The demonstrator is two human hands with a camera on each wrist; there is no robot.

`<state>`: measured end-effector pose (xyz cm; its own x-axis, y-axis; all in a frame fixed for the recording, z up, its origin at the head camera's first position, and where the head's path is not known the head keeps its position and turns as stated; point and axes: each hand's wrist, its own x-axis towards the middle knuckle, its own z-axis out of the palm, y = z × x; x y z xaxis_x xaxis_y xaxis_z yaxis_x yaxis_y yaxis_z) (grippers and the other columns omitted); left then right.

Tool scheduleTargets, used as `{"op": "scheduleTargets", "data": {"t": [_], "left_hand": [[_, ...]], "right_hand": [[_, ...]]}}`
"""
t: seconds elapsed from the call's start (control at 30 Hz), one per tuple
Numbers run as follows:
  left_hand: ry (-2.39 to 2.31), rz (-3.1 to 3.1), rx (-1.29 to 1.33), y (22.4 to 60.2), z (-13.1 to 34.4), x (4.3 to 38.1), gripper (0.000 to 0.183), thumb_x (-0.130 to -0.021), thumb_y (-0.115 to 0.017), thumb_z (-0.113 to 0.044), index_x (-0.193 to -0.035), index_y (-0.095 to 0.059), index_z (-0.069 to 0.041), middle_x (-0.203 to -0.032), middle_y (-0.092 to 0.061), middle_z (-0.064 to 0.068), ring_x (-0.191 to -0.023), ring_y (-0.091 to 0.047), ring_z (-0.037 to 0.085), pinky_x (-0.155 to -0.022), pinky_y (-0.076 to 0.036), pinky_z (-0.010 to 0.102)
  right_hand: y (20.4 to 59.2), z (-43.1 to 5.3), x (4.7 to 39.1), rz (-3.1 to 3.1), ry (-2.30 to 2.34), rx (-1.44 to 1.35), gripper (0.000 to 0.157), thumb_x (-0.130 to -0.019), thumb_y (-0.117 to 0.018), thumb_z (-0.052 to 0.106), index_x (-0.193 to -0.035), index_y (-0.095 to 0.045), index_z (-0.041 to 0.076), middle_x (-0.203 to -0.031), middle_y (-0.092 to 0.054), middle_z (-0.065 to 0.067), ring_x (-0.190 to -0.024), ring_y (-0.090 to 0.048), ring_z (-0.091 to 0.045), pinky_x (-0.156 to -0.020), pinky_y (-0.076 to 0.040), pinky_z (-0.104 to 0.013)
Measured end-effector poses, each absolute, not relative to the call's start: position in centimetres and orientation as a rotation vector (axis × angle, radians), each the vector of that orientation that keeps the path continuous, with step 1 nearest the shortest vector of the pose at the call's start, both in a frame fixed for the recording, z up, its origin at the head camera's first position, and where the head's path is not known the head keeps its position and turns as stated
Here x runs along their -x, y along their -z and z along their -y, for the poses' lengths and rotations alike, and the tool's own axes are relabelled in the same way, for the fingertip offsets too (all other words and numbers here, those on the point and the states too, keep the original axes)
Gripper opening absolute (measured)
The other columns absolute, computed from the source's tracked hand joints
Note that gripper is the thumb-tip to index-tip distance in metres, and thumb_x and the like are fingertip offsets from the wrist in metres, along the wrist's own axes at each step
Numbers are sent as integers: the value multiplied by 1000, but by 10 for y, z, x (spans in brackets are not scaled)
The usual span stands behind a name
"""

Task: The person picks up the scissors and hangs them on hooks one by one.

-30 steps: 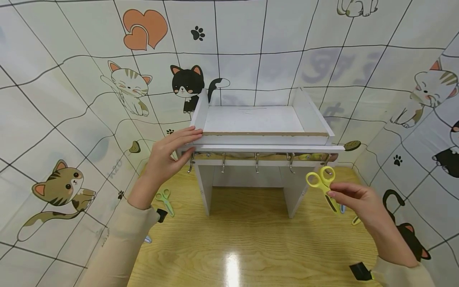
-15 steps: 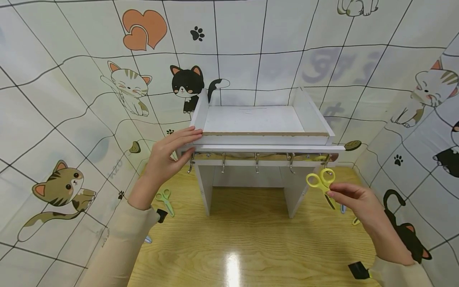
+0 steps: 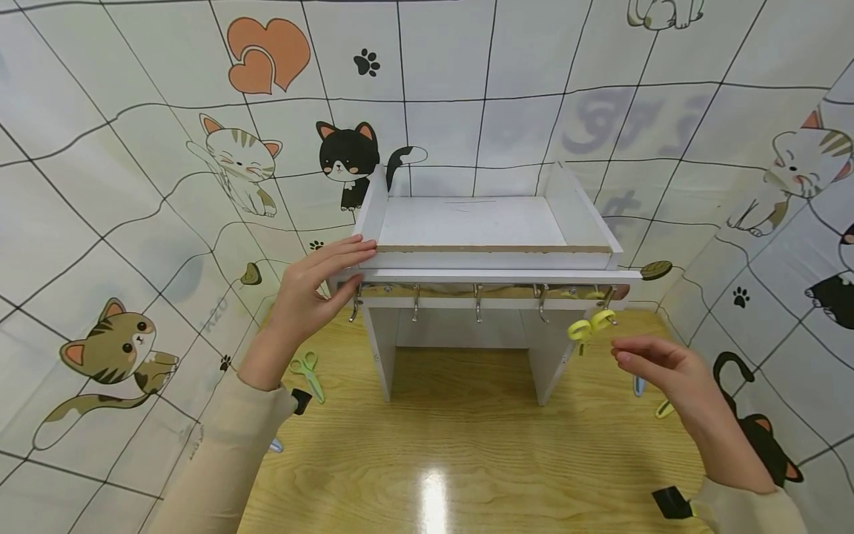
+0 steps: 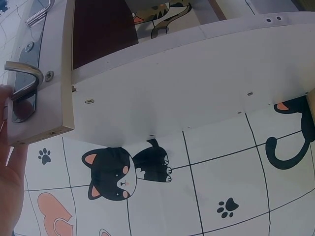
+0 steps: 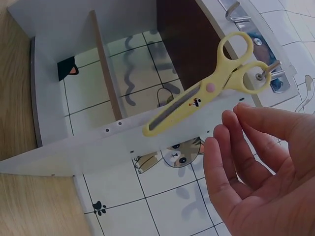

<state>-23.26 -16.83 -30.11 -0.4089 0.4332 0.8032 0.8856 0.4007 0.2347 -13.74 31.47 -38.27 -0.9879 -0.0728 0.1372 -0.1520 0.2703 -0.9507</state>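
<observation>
A white shelf unit (image 3: 494,261) with a row of metal hooks along its front rail (image 3: 447,292) stands in the middle of the head view. My left hand (image 3: 313,297) grips the shelf's left front corner, fingers on top and thumb lower down. Yellow scissors (image 5: 177,110) hang by one handle ring from the rightmost hook (image 5: 276,66), blades pointing down, seen end-on in the head view. Just beside them, my right hand (image 3: 674,378) holds nothing, its fingers loosely bent and apart from the scissors.
Green scissors (image 3: 308,374) lie on the wooden table (image 3: 460,437) left of the unit. A blue tip (image 3: 639,386) and a yellow-green tip (image 3: 664,409) show near my right hand. Cat-printed sheeting (image 3: 447,59) surrounds the table at the back and sides.
My right hand has let go of the yellow scissors, which have turned and now hang from the rightmost hook. My left hand has stayed at the shelf corner.
</observation>
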Motion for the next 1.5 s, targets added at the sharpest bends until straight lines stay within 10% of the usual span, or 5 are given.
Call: {"op": "scheduleTargets", "data": {"t": [1.5], "left_hand": [[894, 1993, 1132, 302, 169, 234, 44, -78, -69, 8, -120, -65, -7, -124, -63, 5, -124, -53, 24, -107, -41, 33]], "right_hand": [[435, -403, 132, 2113, -2410, 110, 28, -92, -58, 3, -114, -67, 16, -104, -71, 8, -91, -68, -6, -76, -57, -22]]}}
